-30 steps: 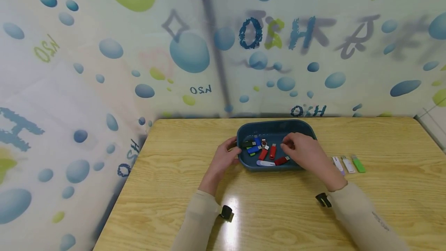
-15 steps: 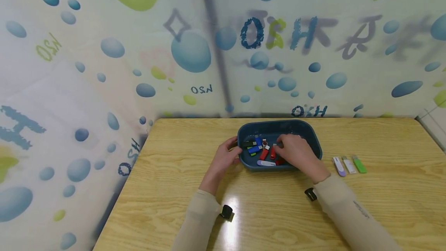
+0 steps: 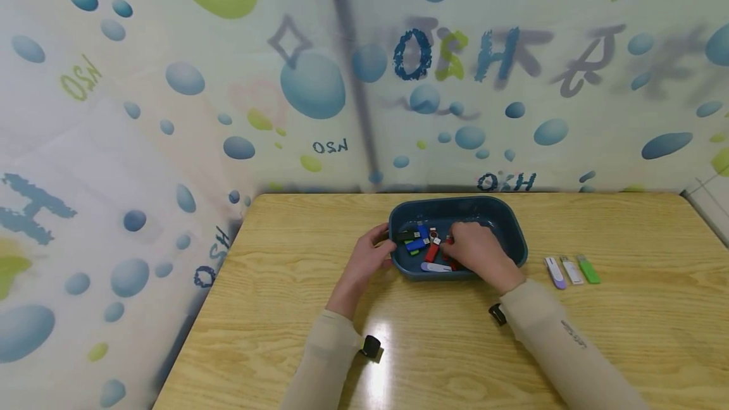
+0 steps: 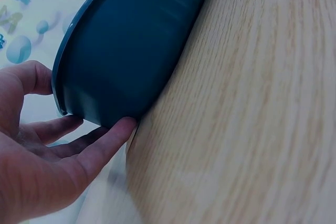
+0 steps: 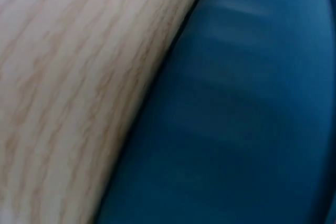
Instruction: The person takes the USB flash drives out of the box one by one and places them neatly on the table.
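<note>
Head view: a dark blue tray sits on a wooden table near its far edge, holding a loose heap of USB sticks, red, blue, black with some green, and one white-lilac stick lying near the front wall. The left hand holds the tray's left end; the left wrist view shows the thumb hooked over the rim and the other fingers lying fairly straight against the outer wall and the table, so it steadies the tray with a light pinch at the rim. The right hand is down inside the tray over the red sticks, fingers bent toward them; whether it has closed on one cannot be told, since the fingertips are hidden by the back of the hand and the right wrist view shows only the tray's outer wall and table grain. To the right of the tray, well apart from it, three sticks lie side by side in a row: lilac-white, white, green. Judgement: the step in hand appears to be picking one stick out of the heap. The next move would call for isolating a single stick from its touching neighbours and lifting it clear of the tray wall without dragging others along.
</note>
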`<control>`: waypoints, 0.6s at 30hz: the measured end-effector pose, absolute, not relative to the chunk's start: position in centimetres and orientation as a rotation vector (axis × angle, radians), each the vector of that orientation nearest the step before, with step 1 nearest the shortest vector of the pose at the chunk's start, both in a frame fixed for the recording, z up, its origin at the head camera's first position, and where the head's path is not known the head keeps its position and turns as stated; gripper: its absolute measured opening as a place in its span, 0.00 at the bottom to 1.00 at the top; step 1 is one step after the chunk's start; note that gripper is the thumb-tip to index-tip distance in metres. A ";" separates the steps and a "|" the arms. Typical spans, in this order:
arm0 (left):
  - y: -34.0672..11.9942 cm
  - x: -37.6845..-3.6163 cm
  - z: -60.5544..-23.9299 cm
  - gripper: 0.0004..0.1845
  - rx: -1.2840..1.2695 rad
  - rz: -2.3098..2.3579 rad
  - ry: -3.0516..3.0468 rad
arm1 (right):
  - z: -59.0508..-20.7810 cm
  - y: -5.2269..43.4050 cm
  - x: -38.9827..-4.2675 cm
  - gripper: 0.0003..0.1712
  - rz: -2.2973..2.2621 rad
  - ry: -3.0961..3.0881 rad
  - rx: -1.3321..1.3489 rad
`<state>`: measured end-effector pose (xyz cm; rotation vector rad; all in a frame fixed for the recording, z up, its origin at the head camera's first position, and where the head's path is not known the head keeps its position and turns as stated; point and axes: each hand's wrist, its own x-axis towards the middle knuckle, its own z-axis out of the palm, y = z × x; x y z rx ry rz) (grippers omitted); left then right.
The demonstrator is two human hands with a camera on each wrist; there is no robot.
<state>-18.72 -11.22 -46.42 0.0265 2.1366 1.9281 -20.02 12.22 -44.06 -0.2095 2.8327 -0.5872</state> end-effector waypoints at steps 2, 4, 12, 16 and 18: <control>-11.2 -18.7 -46.5 0.30 0.028 1.932 2.134 | -44.1 12.2 -20.0 0.16 -0.595 2.835 -0.217; -11.2 -18.8 -46.6 0.30 0.026 1.931 2.134 | -44.1 12.1 -20.0 0.16 -0.592 2.844 -0.233; -11.2 -18.8 -46.6 0.30 0.025 1.922 2.155 | -44.4 11.8 -20.1 0.16 -0.565 2.892 -0.279; -11.2 -18.8 -46.7 0.30 0.031 1.927 2.150 | -44.5 11.7 -20.3 0.14 -0.536 2.881 -0.261; -11.3 -18.8 -46.7 0.30 0.030 1.929 2.146 | -44.5 11.6 -20.4 0.13 -0.527 2.878 -0.258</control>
